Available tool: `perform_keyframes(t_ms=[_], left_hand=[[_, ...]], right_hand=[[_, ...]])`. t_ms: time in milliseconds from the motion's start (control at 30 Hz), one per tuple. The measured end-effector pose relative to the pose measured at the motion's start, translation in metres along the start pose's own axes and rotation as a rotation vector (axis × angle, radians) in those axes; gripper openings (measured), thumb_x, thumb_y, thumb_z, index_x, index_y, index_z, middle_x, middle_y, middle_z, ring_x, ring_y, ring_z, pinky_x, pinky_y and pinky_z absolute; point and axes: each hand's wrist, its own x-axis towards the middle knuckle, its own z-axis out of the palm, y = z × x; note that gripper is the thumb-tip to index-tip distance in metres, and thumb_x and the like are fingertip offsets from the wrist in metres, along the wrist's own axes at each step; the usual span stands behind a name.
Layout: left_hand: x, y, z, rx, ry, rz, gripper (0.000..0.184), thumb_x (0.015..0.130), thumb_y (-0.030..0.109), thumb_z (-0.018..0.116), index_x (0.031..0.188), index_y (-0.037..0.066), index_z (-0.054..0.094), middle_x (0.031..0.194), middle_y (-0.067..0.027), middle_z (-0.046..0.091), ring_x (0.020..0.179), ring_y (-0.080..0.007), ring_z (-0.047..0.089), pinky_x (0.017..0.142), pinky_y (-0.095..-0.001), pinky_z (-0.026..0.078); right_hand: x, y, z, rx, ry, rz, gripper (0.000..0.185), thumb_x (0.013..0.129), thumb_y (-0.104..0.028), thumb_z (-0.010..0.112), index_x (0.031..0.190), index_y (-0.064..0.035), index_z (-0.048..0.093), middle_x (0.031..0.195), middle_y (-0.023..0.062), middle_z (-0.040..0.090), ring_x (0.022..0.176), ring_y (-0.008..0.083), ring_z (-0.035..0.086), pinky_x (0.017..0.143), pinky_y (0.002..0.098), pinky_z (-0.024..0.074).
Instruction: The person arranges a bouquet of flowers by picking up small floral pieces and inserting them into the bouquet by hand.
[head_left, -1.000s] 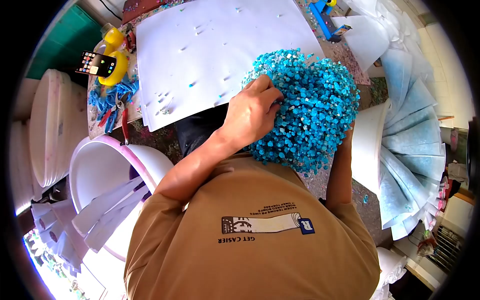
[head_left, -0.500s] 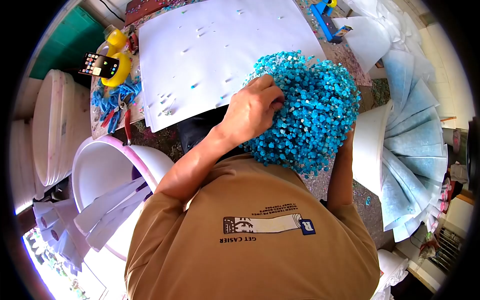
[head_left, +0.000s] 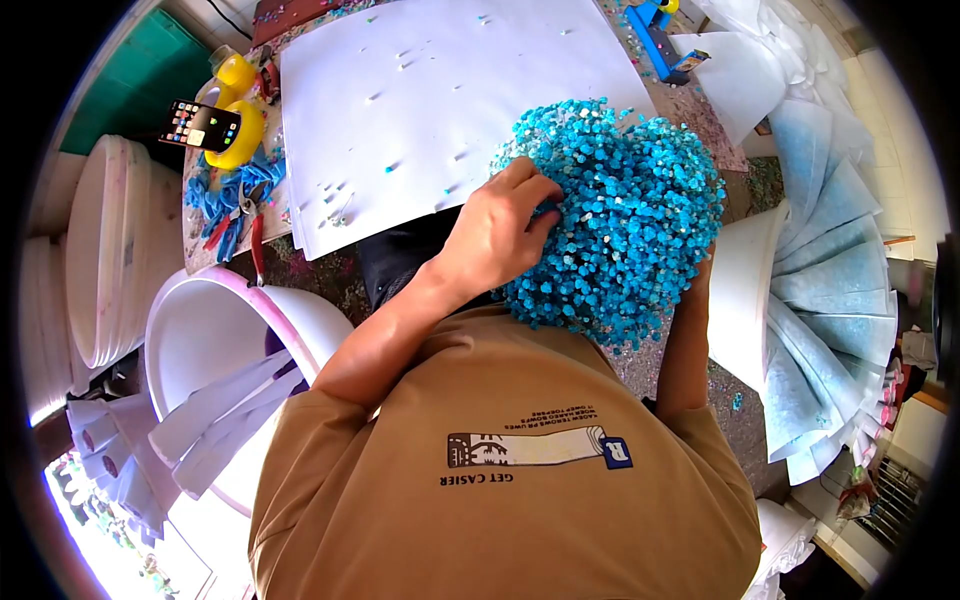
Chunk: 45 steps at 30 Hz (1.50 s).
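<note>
A full, rounded bunch of blue-dyed baby's breath (head_left: 620,220) is held up in front of my chest, over the table's near edge. My left hand (head_left: 508,225) is at its left side, with curled fingers and thumb closed in a pinch among the outer blossoms; the fingertips are partly hidden. On the right, my right hand (head_left: 704,272) is mostly covered by the flowers, its fingers out of sight, and supports the bunch from behind and below. The stems cannot be seen. Large white paper sheets (head_left: 430,110) lie on the table beyond, dotted with small fallen blossoms.
At the table's left are a phone (head_left: 200,126), yellow tape rolls (head_left: 240,135), blue ties (head_left: 235,190) and red-handled pliers (head_left: 256,240). A blue tape dispenser (head_left: 655,42) stands at the far right. White buckets (head_left: 250,295) and pale-blue wrapping sheets (head_left: 825,270) flank me.
My left hand has drawn slightly left and down along the bunch's edge, its fingers still curled. The bunch has shifted very slightly to the right.
</note>
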Motion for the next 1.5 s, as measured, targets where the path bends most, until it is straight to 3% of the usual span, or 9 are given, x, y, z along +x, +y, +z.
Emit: perform_keyframes(t_ms=[233, 300, 367, 600, 833, 1033, 1133, 1367, 1500], left_hand=[[0.005, -0.004, -0.001, -0.06, 0.094, 0.05, 0.012, 0.086, 0.0, 0.065, 0.097, -0.001, 0.064, 0.087, -0.0125, 0.06, 0.074, -0.0262, 0.06, 0.066, -0.0363, 0.048], [0.001, -0.001, -0.013, -0.487, 0.015, -0.496, 0.008, 0.091, 0.006, 0.061, 0.095, -0.001, 0.064, 0.077, -0.0069, 0.057, 0.07, -0.0167, 0.055, 0.063, -0.0319, 0.046], [-0.006, -0.001, -0.014, -0.588, -0.017, -0.49, 0.013, 0.095, 0.012, 0.06, 0.095, 0.0, 0.065, 0.074, -0.0029, 0.055, 0.068, -0.0105, 0.051, 0.061, -0.0288, 0.044], [-0.014, 0.0, 0.007, 0.131, 0.027, -0.014, 0.02, 0.078, 0.006, 0.074, 0.096, 0.004, 0.066, 0.088, -0.0123, 0.06, 0.073, -0.0328, 0.063, 0.064, -0.0404, 0.052], [-0.011, -0.004, 0.017, 0.295, 0.055, 0.076, 0.018, 0.077, 0.006, 0.074, 0.093, 0.005, 0.067, 0.086, -0.0108, 0.057, 0.075, -0.0319, 0.063, 0.063, -0.0416, 0.052], [-0.012, -0.011, 0.007, 0.041, 0.107, 0.097, 0.009, 0.082, 0.004, 0.068, 0.091, 0.003, 0.066, 0.078, -0.0074, 0.059, 0.067, -0.0237, 0.06, 0.056, -0.0345, 0.048], [-0.013, -0.003, -0.02, -0.893, -0.089, -0.667, 0.015, 0.095, 0.012, 0.057, 0.096, 0.0, 0.066, 0.078, -0.0002, 0.06, 0.073, -0.0082, 0.052, 0.064, -0.0248, 0.042], [-0.017, 0.018, 0.005, -0.068, -0.086, -0.155, 0.015, 0.084, 0.009, 0.071, 0.094, -0.001, 0.066, 0.081, -0.0116, 0.063, 0.068, -0.0204, 0.061, 0.063, -0.0322, 0.049], [-0.018, 0.01, 0.016, 0.042, -0.04, -0.061, 0.014, 0.084, 0.008, 0.072, 0.091, -0.001, 0.065, 0.082, -0.0137, 0.063, 0.068, -0.0252, 0.062, 0.064, -0.0342, 0.05]], right_hand=[[-0.003, -0.001, -0.001, -0.007, 0.007, 0.002, 0.066, 0.077, -0.025, 0.072, 0.134, 0.0022, 0.053, 0.125, 0.0118, 0.063, 0.111, 0.0237, 0.061, 0.095, 0.0369, 0.0488], [-0.004, -0.001, -0.001, -0.005, 0.007, 0.003, 0.066, 0.077, -0.025, 0.072, 0.134, 0.0022, 0.053, 0.125, 0.0118, 0.064, 0.111, 0.0237, 0.061, 0.095, 0.0368, 0.049], [-0.005, 0.0, -0.002, -0.004, 0.007, 0.005, 0.065, 0.077, -0.025, 0.071, 0.134, 0.0022, 0.053, 0.125, 0.0119, 0.064, 0.111, 0.0236, 0.062, 0.095, 0.0368, 0.0492], [-0.007, 0.0, -0.001, -0.005, 0.005, 0.005, 0.065, 0.077, -0.025, 0.071, 0.133, 0.0023, 0.054, 0.124, 0.0119, 0.064, 0.11, 0.0234, 0.062, 0.094, 0.0365, 0.0498], [-0.007, 0.0, -0.002, -0.005, 0.003, 0.006, 0.065, 0.077, -0.026, 0.071, 0.133, 0.0024, 0.054, 0.123, 0.012, 0.064, 0.109, 0.0232, 0.063, 0.093, 0.0363, 0.0505], [-0.006, -0.001, -0.004, -0.01, 0.011, 0.004, 0.064, 0.077, -0.026, 0.071, 0.132, 0.0024, 0.054, 0.123, 0.012, 0.064, 0.108, 0.0231, 0.063, 0.092, 0.0361, 0.0511], [-0.005, 0.001, -0.004, -0.009, 0.018, 0.002, 0.064, 0.077, -0.026, 0.071, 0.132, 0.0025, 0.054, 0.123, 0.012, 0.065, 0.107, 0.023, 0.063, 0.091, 0.036, 0.0514], [-0.007, 0.002, -0.005, -0.006, 0.018, 0.006, 0.064, 0.077, -0.027, 0.07, 0.132, 0.0026, 0.055, 0.122, 0.0121, 0.065, 0.106, 0.0228, 0.064, 0.09, 0.0358, 0.0521], [-0.011, 0.003, -0.005, -0.001, 0.015, 0.009, 0.063, 0.078, -0.027, 0.07, 0.132, 0.0026, 0.055, 0.122, 0.0121, 0.065, 0.106, 0.0227, 0.064, 0.09, 0.0357, 0.0525]])
